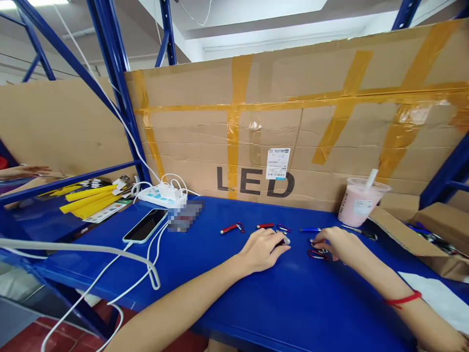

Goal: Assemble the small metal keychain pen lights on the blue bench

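1. Blue painted metal shelf deck (227, 293) serves as the work surface. A taped brown cardboard sheet marked "LED" (293, 142) stands behind it.
2. Left hand (262, 252): fingers are curled and pressed together, closed over a small dark cylinder with a silver end (286, 240). The cylinder lies on the deck at the fingertips.
3. Right hand (339, 243): fingers are curled, tips down on a small dark part (312, 241) just beside the cylinder. Whether they pinch it cannot be told.
4. A red wire clip (317, 254) lies loose on the deck, touching or just beside the right fingertips.
5. Lying in a row beyond the hands, apart from them:
   - red cylinder with a clip attached (231, 228)
   - short red cylinder (264, 226)
   - purple clip (284, 228)
   - blue cylinder (309, 229)
6. Status, as a judgement: one piece is in hand, and the row pieces appear unhandled.
7. Nearby items:
   - pink drink cup with a straw (361, 203)
   - open cardboard box (421, 234), to the right
   - smartphone on a white cable (145, 225), to the left
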### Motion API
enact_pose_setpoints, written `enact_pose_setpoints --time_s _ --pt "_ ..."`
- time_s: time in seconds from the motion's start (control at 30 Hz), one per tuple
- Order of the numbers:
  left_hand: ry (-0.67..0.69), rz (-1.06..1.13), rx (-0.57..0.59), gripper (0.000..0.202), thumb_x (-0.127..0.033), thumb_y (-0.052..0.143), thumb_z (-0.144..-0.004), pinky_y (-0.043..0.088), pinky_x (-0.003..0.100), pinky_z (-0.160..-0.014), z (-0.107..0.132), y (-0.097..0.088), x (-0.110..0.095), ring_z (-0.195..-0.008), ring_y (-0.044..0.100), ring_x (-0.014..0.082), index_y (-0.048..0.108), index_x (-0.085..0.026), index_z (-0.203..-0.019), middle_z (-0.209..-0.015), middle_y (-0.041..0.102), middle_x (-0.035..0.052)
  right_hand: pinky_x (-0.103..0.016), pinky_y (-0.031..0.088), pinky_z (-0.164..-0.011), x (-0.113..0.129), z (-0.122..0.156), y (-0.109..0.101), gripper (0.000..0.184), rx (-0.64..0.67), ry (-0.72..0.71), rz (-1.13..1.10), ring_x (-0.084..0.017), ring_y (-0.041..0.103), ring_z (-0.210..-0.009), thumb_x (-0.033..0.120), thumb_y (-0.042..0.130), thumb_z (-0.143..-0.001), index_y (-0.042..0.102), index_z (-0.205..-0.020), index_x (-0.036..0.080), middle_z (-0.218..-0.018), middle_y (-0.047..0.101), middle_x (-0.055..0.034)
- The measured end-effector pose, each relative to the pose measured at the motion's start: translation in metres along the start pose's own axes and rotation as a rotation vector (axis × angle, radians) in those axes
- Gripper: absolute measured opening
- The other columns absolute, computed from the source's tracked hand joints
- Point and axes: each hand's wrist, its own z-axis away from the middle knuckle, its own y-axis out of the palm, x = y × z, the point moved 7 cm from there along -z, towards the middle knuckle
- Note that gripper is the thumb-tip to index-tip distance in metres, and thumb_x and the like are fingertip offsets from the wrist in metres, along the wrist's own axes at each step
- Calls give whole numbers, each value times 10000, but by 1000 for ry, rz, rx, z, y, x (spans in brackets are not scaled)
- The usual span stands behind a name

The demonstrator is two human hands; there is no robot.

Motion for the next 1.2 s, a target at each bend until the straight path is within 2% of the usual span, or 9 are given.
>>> enact_pose_setpoints --time_s 0.2,0.37,0.5,0.57,0.67,0.77,0.97,1.2 --pt "24 -82 50 237 -337 414 -925 424 247 -779 0 4 -3 -825 574 139 551 -144 -934 -891 620 33 -229 374 -545 6 -1 0 144 71 21 -50 -85 551 -471 269 557 -827 696 -836 235 -846 660 14" --pt "44 -123 38 254 -353 396 -930 427 254 -752 1 4 -5 -790 568 144 543 -146 -912 -853 612 36 -221 411 -588 11 2 -1 157 -13 -57 -70 -62 545 -463 283 547 -826 691 -825 223 -885 647 9" --pt "28 -130 54 251 -347 386 -934 427 263 -751 0 3 -5 -778 565 145 529 -144 -896 -847 608 36 -216 424 -570 18 8 -4 181 -13 -100 -67 -65 548 -479 252 506 -845 682 -861 216 -909 646 5" --pt "21 -126 59 240 -343 387 -934 426 262 -756 0 3 -4 -788 566 145 524 -148 -897 -856 608 33 -220 427 -568 21 9 -7 175 -23 -109 -38 -87 573 -526 240 509 -836 682 -855 221 -913 651 8" --pt "20 -117 53 221 -334 396 -931 424 254 -761 0 3 -4 -794 568 142 520 -153 -901 -859 607 27 -230 432 -601 25 10 -11 156 -80 -143 4 -151 624 -723 233 529 -814 684 -834 232 -908 660 11" --pt "43 -113 24 222 -330 402 -930 422 249 -747 0 2 -5 -775 566 140 522 -147 -894 -837 606 25 -253 438 -671 25 9 -10 156 -93 -149 42 -193 613 -876 224 533 -805 680 -857 232 -937 657 3" --pt "107 -125 8 234 -329 402 -927 421 260 -725 2 2 -12 -758 556 150 543 -145 -897 -809 603 30 -291 434 -751 30 12 -9 207 -41 -132 101 -211 592 -946 204 491 -826 673 -921 224 -991 643 -17" --pt "91 -138 43 252 -343 384 -933 416 269 -707 2 3 -15 -752 559 146 542 -152 -892 -793 599 31 -279 422 -717 35 13 -10 222 -55 -141 100 -214 595 -941 189 484 -819 681 -913 231 -958 655 -19"
